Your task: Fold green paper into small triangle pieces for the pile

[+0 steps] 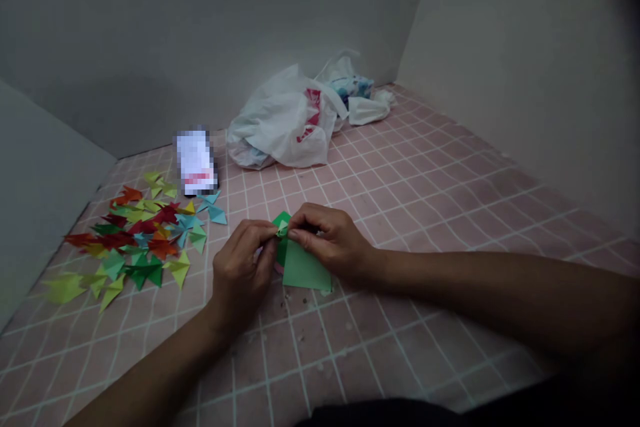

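My left hand [245, 257] and my right hand [333, 240] meet at the middle of the pink grid-patterned surface. Between their fingertips is a small light green folded paper [283, 228], pinched from both sides. Its exact shape is partly hidden by the fingers. Below the right hand lies a flat light green paper sheet [306, 270], its upper part covered by that hand. Darker green paper [281, 218] shows just behind the fingertips. To the left spreads a pile of folded paper cranes [145, 269] in red, orange, yellow, green and blue.
A lit phone [196, 161], its screen blurred, stands tilted behind the cranes. Crumpled white plastic bags [285, 117] with red print lie near the back wall. Walls border the pink grid surface [430, 167] at the left, back and right.
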`<move>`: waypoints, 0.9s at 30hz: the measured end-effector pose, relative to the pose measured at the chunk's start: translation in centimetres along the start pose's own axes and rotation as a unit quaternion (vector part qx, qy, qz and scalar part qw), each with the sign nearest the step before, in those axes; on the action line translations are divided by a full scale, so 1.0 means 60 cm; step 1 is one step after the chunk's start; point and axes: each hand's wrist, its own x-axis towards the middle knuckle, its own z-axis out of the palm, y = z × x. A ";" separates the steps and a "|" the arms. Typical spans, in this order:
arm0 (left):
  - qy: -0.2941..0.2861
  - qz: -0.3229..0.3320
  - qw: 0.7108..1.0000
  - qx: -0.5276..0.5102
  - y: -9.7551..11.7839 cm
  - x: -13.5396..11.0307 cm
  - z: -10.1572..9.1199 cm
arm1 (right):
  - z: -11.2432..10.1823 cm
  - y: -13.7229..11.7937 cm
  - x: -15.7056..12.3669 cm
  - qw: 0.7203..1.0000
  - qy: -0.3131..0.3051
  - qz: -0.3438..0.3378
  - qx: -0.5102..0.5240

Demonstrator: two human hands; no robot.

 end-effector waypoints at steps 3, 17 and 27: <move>-0.001 -0.005 1.000 -0.002 0.000 -0.001 0.000 | 0.001 0.003 0.000 1.000 0.000 -0.011 -0.017; 0.017 -0.056 0.996 -0.061 0.007 -0.003 -0.002 | -0.001 -0.011 0.000 0.999 0.009 0.053 -0.004; 0.013 -0.043 0.998 -0.036 0.006 -0.003 0.001 | 0.009 -0.008 0.006 0.957 0.037 0.220 0.184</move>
